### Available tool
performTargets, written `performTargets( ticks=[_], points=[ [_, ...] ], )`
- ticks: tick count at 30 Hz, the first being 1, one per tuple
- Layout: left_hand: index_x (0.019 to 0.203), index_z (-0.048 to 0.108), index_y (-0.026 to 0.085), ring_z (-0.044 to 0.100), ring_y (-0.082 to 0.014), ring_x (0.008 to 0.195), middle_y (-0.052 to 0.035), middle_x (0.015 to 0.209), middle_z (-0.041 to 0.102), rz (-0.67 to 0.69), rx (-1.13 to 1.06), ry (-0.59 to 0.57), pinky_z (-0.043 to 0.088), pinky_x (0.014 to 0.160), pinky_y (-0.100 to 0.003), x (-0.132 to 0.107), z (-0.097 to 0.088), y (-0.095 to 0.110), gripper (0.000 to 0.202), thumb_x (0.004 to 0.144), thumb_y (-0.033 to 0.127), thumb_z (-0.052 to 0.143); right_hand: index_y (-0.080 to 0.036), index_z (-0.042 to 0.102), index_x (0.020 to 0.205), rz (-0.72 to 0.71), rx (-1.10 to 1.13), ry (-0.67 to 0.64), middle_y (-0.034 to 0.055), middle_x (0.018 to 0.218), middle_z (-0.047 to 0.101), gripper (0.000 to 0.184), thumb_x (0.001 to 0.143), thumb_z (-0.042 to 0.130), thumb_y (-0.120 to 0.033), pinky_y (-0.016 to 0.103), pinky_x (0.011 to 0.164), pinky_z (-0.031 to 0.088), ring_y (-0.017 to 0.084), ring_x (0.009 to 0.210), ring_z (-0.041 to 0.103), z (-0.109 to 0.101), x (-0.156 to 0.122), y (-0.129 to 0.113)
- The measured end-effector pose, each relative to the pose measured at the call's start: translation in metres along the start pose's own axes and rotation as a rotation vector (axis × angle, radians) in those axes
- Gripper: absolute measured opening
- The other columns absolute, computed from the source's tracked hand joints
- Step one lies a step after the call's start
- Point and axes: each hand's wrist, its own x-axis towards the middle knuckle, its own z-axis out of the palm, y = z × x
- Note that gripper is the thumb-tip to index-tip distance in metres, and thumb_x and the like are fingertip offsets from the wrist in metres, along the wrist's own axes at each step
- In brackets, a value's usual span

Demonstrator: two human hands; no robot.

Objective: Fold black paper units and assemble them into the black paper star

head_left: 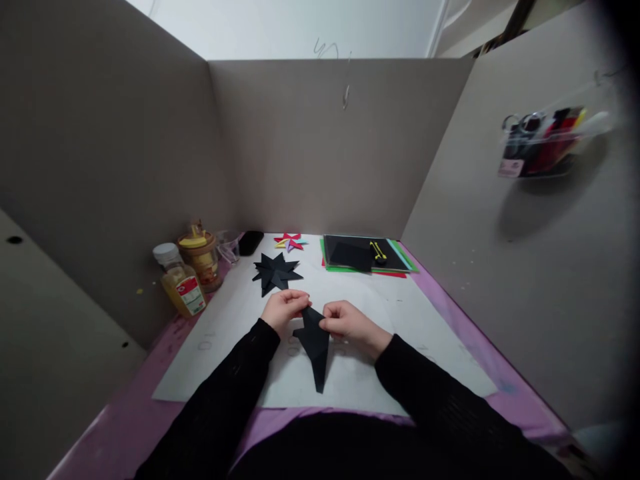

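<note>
A folded piece of black paper (315, 340) with pointed ends is held between my two hands over the white sheet (230, 353). My left hand (286, 310) pinches its upper left tip, fingers closed. On its right edge, my right hand (353, 327) grips with thumb and bent fingers. The long lower point hangs toward me. Just beyond my left hand lies a black paper star (275, 270) with several points. Behind that is a smaller multicoloured paper star (290, 242).
A stack of coloured paper (350, 253) bears yellow-and-black scissors (379, 252) at the back right. On the left stand a labelled bottle (183, 283), a jar (203, 257) and a clear cup (229, 248) near a black phone (251, 243). Grey panels (320, 147) enclose the table.
</note>
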Motion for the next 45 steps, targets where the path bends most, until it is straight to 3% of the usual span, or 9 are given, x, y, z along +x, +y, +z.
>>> performTargets(
  ticks=[5, 11, 15, 19, 24, 30, 37, 40, 45],
  points=[
    [0.087, 0.064, 0.012, 0.060, -0.0083, 0.065, -0.0051, 0.077, 0.067, 0.031, -0.199, 0.182, 0.046, 0.059, -0.017, 0.007, -0.010, 0.012, 0.032, 0.062, 0.027, 0.076, -0.018, 0.042, 0.055, -0.010, 0.076, 0.081, -0.0074, 0.038, 0.042, 0.025, 0.067, 0.063, -0.026, 0.018, 0.037, 0.018, 0.005, 0.034, 0.032, -0.005, 0.003, 0.003],
    [0.112, 0.055, 0.018, 0.061, -0.0129, 0.067, -0.0060, 0.085, 0.066, -0.072, -0.162, -0.219, 0.046, 0.056, -0.021, -0.007, 0.010, -0.001, 0.058, 0.065, 0.047, 0.071, -0.018, 0.043, 0.060, -0.082, 0.208, 0.389, -0.0052, 0.047, 0.048, 0.031, 0.069, 0.064, -0.039, 0.019, 0.042, 0.026, 0.007, 0.040, 0.038, -0.010, 0.013, 0.010],
    [0.107, 0.058, 0.016, 0.058, -0.0132, 0.060, -0.0076, 0.081, 0.065, -0.156, -0.224, -0.269, 0.042, 0.050, -0.022, -0.012, 0.015, -0.002, 0.061, 0.072, 0.066, 0.051, -0.017, 0.045, 0.060, -0.107, 0.174, 0.288, -0.0051, 0.047, 0.047, 0.030, 0.069, 0.064, -0.039, 0.020, 0.043, 0.026, 0.007, 0.041, 0.038, -0.014, 0.011, 0.007],
    [0.109, 0.057, 0.018, 0.059, -0.0138, 0.062, -0.0069, 0.082, 0.064, -0.135, -0.169, -0.282, 0.043, 0.052, -0.023, -0.013, 0.011, 0.006, 0.054, 0.071, 0.056, 0.060, -0.016, 0.046, 0.058, -0.038, 0.044, 0.014, -0.0051, 0.044, 0.045, 0.030, 0.070, 0.064, -0.037, 0.019, 0.042, 0.023, 0.006, 0.040, 0.036, -0.020, 0.009, 0.007],
    [0.084, 0.061, 0.012, 0.051, -0.0081, 0.051, 0.0008, 0.061, 0.057, 0.008, 0.081, -0.045, 0.036, 0.045, -0.017, -0.009, 0.012, 0.001, 0.042, 0.056, 0.039, 0.077, -0.017, 0.054, 0.081, -0.214, -0.141, 0.215, 0.0007, 0.068, 0.056, 0.025, 0.074, 0.060, -0.040, 0.022, 0.051, 0.037, 0.010, 0.055, 0.048, -0.021, 0.011, 0.012],
    [0.078, 0.054, 0.015, 0.055, -0.0089, 0.056, 0.0033, 0.061, 0.056, 0.153, -0.011, 0.276, 0.045, 0.054, -0.021, -0.004, 0.010, 0.000, 0.037, 0.057, 0.037, 0.074, -0.024, 0.032, 0.134, -0.544, -0.587, 0.240, 0.0114, 0.136, 0.036, 0.078, 0.064, 0.067, -0.024, 0.041, 0.094, 0.038, 0.025, 0.115, 0.044, -0.009, 0.004, 0.007],
    [0.084, 0.056, 0.016, 0.056, -0.0095, 0.054, 0.0042, 0.061, 0.056, 0.203, 0.137, 0.099, 0.045, 0.054, -0.021, -0.005, 0.007, -0.001, 0.034, 0.058, 0.030, 0.074, -0.022, 0.046, 0.126, -0.424, -0.490, 0.425, 0.0065, 0.103, 0.063, 0.052, 0.075, 0.050, -0.016, 0.036, 0.085, 0.043, 0.021, 0.092, 0.058, -0.008, 0.005, 0.007],
    [0.093, 0.062, 0.015, 0.060, -0.0134, 0.063, -0.0007, 0.068, 0.063, 0.259, 0.286, 0.010, 0.046, 0.061, -0.024, -0.004, 0.003, -0.002, 0.037, 0.060, 0.026, 0.072, -0.019, 0.061, 0.102, -0.381, -0.377, 0.459, 0.0045, 0.087, 0.065, 0.026, 0.081, 0.048, -0.027, 0.032, 0.075, 0.044, 0.019, 0.080, 0.058, -0.012, 0.005, 0.005],
    [0.090, 0.067, 0.015, 0.061, -0.0185, 0.075, -0.0054, 0.082, 0.069, 0.355, 0.518, -0.067, 0.046, 0.070, -0.028, -0.005, 0.003, -0.002, 0.030, 0.062, 0.024, 0.069, -0.014, 0.063, 0.079, -0.280, -0.213, 0.400, 0.0028, 0.075, 0.062, 0.026, 0.079, 0.053, -0.038, 0.028, 0.064, 0.041, 0.017, 0.069, 0.054, -0.014, 0.007, 0.005]
  ],
)
